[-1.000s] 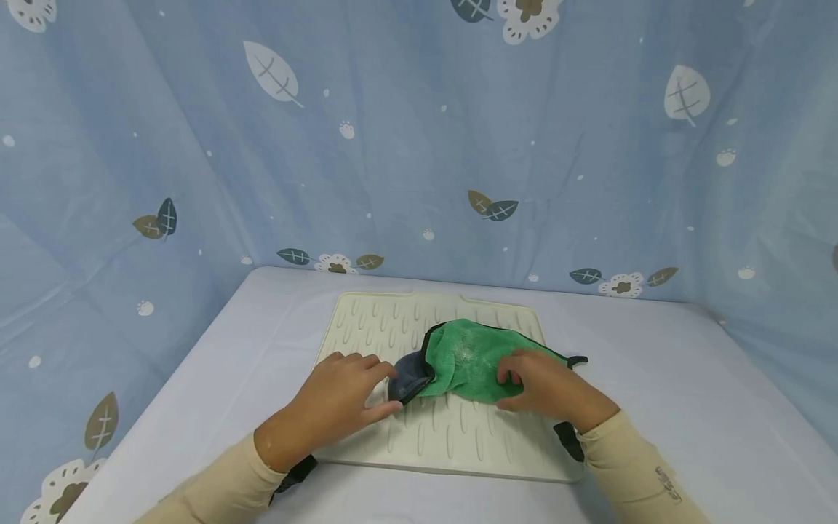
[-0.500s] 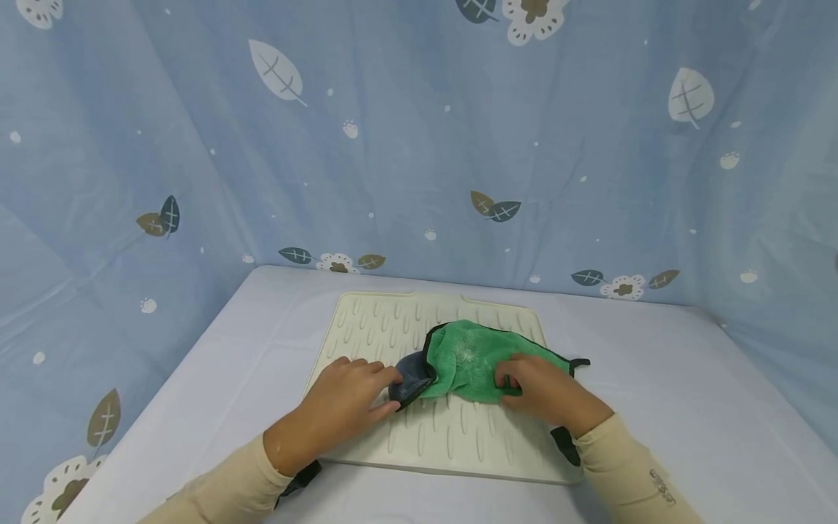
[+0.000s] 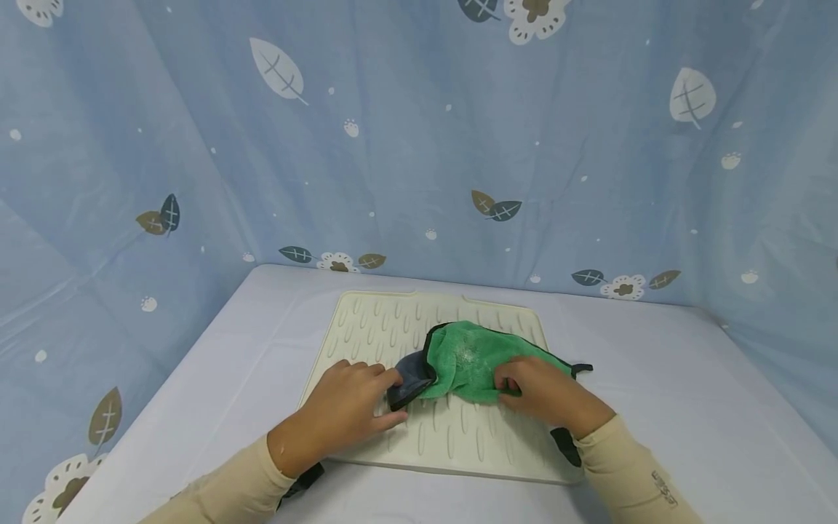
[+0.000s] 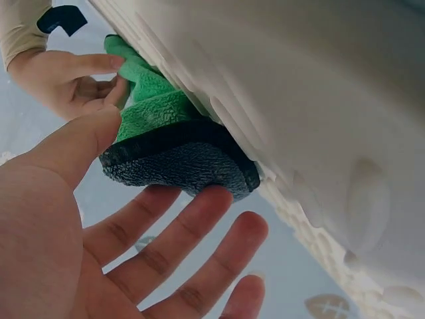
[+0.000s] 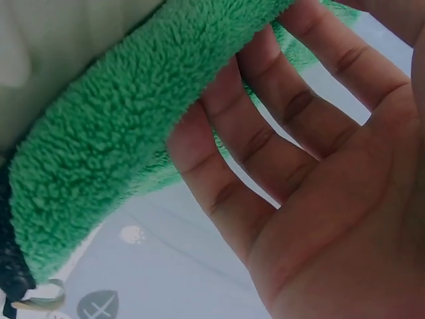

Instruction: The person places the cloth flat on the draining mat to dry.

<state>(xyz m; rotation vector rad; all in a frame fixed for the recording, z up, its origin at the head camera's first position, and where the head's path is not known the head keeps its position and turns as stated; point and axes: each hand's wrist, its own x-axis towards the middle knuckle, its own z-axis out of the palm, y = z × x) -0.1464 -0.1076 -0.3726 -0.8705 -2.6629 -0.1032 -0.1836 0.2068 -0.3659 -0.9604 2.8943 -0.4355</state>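
A plush two-sided cleaning cloth (image 3: 468,364), green on one face and dark grey-blue on the other, lies bunched on a cream ridged mat (image 3: 373,320). Black trim runs round it, and its dark face shows at the left end. My left hand (image 3: 350,407) is at that end; in the left wrist view its fingers (image 4: 199,226) are spread, some tips touching the dark face, the thumb near the trim. My right hand (image 3: 540,389) pinches the front of the green part with curled fingers. In the right wrist view the green pile (image 5: 113,126) covers some of its fingertips.
The mat lies on a white-covered table (image 3: 655,378). Behind and at both sides hangs a blue leaf-patterned curtain (image 3: 393,145). A black strap (image 3: 304,480) shows by the left wrist and another black piece (image 3: 566,445) by the right wrist.
My left hand has moved slightly right, closer to the dark end of the cloth. The right hand's fingers have drawn in on the green part. The cloth has barely moved.
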